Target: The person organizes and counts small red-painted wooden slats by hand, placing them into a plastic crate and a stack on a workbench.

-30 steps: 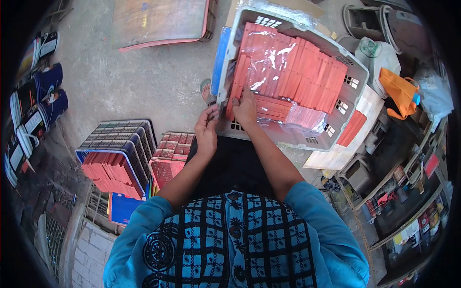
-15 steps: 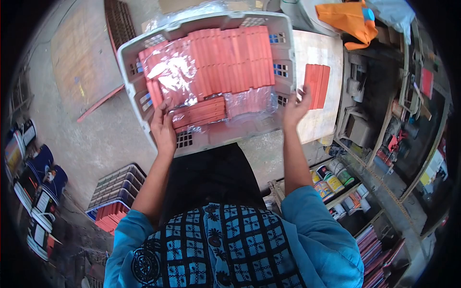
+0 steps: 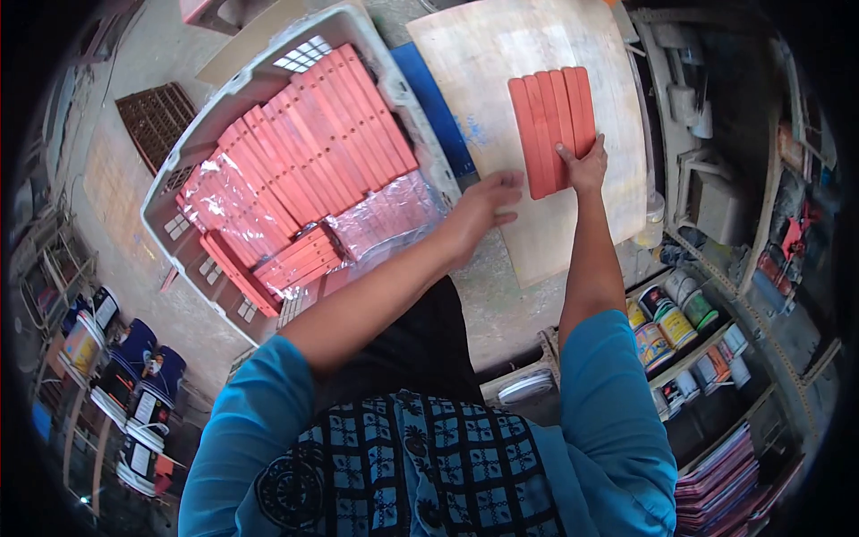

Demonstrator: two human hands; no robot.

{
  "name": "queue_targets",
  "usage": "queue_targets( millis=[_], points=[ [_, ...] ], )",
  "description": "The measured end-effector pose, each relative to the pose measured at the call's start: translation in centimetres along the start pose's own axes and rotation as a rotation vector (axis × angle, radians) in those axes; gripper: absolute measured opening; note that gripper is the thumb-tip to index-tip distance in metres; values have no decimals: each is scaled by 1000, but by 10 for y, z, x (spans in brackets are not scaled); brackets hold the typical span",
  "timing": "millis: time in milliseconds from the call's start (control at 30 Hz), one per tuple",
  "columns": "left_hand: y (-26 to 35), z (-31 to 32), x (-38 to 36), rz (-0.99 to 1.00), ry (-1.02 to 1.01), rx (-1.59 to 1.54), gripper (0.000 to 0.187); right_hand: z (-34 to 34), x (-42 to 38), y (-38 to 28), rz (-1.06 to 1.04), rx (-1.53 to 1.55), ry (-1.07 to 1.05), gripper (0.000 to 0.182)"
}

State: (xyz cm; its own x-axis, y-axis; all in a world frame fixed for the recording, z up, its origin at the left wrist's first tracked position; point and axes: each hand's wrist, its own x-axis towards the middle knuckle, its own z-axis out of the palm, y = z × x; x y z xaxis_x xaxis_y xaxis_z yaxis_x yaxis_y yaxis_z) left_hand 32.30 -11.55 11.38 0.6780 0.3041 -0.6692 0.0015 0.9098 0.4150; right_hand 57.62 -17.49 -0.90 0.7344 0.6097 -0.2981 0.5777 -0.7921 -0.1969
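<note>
Several flat red pieces [image 3: 546, 125] lie side by side on a pale wooden board [image 3: 447, 54]. My right hand [image 3: 586, 166] grips the lower right edge of this row, its thumb on top of the pieces. Just left of the row, my left hand [image 3: 488, 210] hovers over the board's edge with fingers apart and nothing in it. A grey plastic crate [image 3: 161, 210] at the left holds rows of red pieces [image 3: 331, 134], some under shiny clear plastic wrap [image 3: 385, 215].
A brown woven basket [image 3: 157, 121] stands behind the crate. Paint cans [image 3: 667, 322] sit on a shelf at the right, above a stack of thin reddish sheets [image 3: 720, 483]. Buckets [image 3: 139, 385] stand at the lower left. A blue panel [image 3: 434, 107] lies between crate and board.
The view has turned right. My left hand has left the crate and crossed toward the board. My right hand has moved from beside the crate onto the red pieces and taken hold of them.
</note>
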Motion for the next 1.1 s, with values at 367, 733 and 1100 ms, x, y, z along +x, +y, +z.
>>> queue_targets(
  millis=[367,733,1100],
  points=[
    [-64,6,147,44,455,59,46,-6,1,16,24,725,-28,32],
    [-81,9,171,186,702,460,40,13,4,36,138,758,-252,55],
    [-49,10,148,181,367,186,41,3,-39,19,235,1214,-432,47]
  ],
)
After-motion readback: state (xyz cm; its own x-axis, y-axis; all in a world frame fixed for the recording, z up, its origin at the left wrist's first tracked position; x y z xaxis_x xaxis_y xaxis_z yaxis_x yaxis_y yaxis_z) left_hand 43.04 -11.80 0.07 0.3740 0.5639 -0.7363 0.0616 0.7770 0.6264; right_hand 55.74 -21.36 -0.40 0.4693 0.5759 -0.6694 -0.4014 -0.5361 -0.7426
